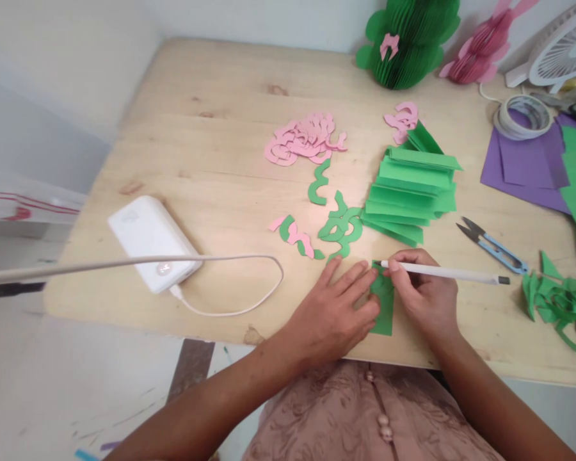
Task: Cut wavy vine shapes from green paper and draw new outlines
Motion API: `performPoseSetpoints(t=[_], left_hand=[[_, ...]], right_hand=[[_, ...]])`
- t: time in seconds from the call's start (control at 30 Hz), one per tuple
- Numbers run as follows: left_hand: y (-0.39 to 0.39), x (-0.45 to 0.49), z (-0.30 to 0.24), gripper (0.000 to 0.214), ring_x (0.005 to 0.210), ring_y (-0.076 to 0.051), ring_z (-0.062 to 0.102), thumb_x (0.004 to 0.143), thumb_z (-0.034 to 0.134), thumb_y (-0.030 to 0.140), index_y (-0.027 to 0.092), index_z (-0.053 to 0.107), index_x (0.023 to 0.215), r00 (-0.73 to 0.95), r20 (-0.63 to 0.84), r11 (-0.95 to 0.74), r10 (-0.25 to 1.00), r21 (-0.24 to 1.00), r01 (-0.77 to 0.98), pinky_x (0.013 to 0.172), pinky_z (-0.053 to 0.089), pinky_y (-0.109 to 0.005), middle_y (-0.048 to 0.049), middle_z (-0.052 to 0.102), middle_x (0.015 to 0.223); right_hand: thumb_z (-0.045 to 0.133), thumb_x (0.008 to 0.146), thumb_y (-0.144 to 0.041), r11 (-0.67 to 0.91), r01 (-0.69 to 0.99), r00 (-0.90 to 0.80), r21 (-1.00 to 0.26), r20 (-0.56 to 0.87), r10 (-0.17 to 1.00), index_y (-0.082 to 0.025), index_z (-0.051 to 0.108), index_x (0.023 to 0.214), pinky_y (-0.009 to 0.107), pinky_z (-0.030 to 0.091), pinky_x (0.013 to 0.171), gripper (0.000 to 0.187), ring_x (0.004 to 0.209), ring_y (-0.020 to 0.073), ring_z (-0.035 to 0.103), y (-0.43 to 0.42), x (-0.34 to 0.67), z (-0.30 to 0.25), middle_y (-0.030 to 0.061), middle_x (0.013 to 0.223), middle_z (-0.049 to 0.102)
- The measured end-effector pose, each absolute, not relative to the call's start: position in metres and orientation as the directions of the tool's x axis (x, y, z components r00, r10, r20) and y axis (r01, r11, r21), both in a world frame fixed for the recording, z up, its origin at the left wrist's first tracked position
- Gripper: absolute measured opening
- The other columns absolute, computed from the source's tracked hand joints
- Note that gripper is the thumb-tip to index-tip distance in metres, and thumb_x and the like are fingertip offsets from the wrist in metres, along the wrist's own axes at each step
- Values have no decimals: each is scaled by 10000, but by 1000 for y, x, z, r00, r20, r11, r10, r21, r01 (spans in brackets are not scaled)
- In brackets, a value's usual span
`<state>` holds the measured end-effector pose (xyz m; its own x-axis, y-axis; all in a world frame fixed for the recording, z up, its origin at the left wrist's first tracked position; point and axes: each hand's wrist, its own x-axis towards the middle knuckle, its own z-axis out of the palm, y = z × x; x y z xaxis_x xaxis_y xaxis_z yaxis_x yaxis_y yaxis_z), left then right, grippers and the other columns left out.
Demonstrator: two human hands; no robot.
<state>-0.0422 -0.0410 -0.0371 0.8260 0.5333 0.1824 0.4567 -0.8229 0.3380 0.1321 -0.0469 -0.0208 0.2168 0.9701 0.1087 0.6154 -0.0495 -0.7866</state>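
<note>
My right hand point(425, 288) pinches a white pen point(454, 272), its dark tip touching the top of a small green paper rectangle point(383, 317). Flat on the paper's left side lies my left hand point(340, 307), fingers stretched out. Faint curved lines show on the paper, partly hidden by the fingers. Just beyond are wavy green paper cutouts point(340, 227) and a pink-and-green twisted strip point(295, 237). Folded green paper strips point(408, 186) stand behind the right hand. Blue-handled thread snips point(494, 246) lie open to its right.
Pink cutouts point(304, 137) lie farther back. A white power bank point(153, 243) with a cable sits left. Green scraps point(561, 301), purple paper point(523, 160) and a tape roll point(523, 117) are at right. A green honeycomb paper figure point(413, 45) and a fan point(564, 48) stand behind.
</note>
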Motion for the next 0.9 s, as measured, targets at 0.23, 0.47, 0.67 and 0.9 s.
performPoseSetpoints(t=[0.23, 0.47, 0.67, 0.9], left_hand=[[-41, -43, -37, 248, 1349, -290, 371, 926, 438, 318, 167, 591, 1051, 832, 185, -830, 523, 331, 449, 1123, 222, -584, -150, 504, 1385], [-41, -43, -38, 248, 1355, -287, 363, 928, 437, 315, 165, 591, 1053, 828, 188, -827, 528, 335, 451, 1127, 222, -578, -146, 507, 1383], [-41, -43, -38, 253, 1347, -284, 374, 928, 440, 319, 160, 595, 1049, 826, 197, -828, 529, 333, 451, 1128, 213, -586, -149, 503, 1388], [-41, -43, -38, 264, 1347, -286, 374, 930, 436, 329, 163, 590, 1064, 826, 194, -828, 530, 329, 454, 1128, 212, -588, -146, 500, 1392]], right_hand=[[570, 834, -228, -52, 630, 202, -775, 99, 974, -205, 580, 732, 233, 422, 437, 105, 477, 122, 538, -48, 132, -21, -10, 622, 624], [562, 837, -217, -34, 627, 188, -778, 108, 976, -204, 578, 743, 229, 416, 449, 96, 490, 120, 539, -48, 131, -21, -11, 629, 618], [554, 839, -221, -46, 659, 189, -751, 106, 976, -200, 578, 739, 223, 376, 423, 105, 456, 106, 495, -48, 131, -20, -19, 616, 609], [550, 839, -231, -50, 646, 193, -762, 100, 976, -205, 581, 753, 222, 396, 429, 95, 470, 111, 519, -48, 130, -22, -17, 625, 612]])
